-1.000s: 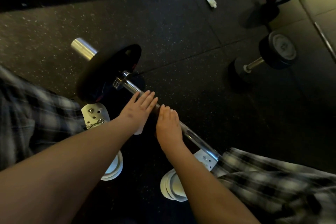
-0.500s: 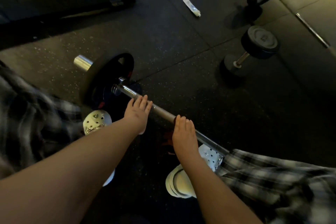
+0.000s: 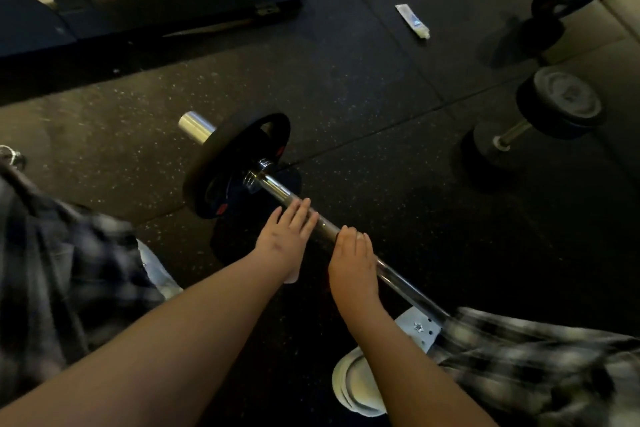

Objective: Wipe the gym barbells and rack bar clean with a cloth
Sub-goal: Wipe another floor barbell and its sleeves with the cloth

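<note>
Touching one barbell (image 3: 277,189), left hand (image 3: 287,239), right hand (image 3: 353,263)

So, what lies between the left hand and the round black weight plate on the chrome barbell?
Head view: only a bare stretch of the chrome barbell shaft and its shiny collar lie between the left hand and the round black weight plate.
</note>
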